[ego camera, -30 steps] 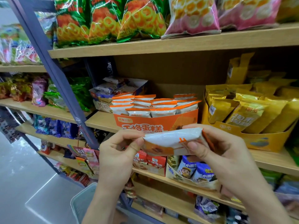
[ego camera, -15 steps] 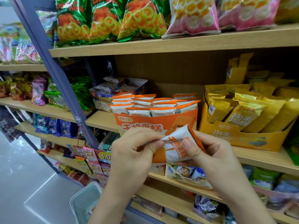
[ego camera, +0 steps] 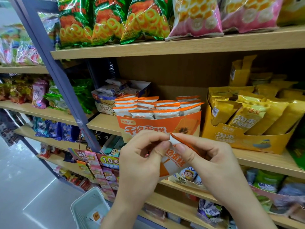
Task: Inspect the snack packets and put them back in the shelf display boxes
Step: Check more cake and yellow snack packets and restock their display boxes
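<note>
Both my hands hold one white-and-orange snack packet (ego camera: 173,160) upright in front of the shelf, its printed face toward me. My left hand (ego camera: 140,161) pinches its left side near the top. My right hand (ego camera: 208,161) pinches the top right corner and edge. Just behind and above stands the orange display box (ego camera: 189,121), filled with several matching packets (ego camera: 156,107) standing on end. Most of the held packet's lower part is hidden by my fingers.
A yellow display box (ego camera: 247,141) of gold packets stands to the right on the same wooden shelf (ego camera: 102,123). A blue-white wafer box (ego camera: 105,103) sits behind on the left. A pale plastic basket (ego camera: 85,207) holding a packet is below. Crisp bags fill the top shelf.
The packet has turned from lying flat and horizontal to standing upright with its printed face toward me. Both hands have moved closer together and slightly lower.
</note>
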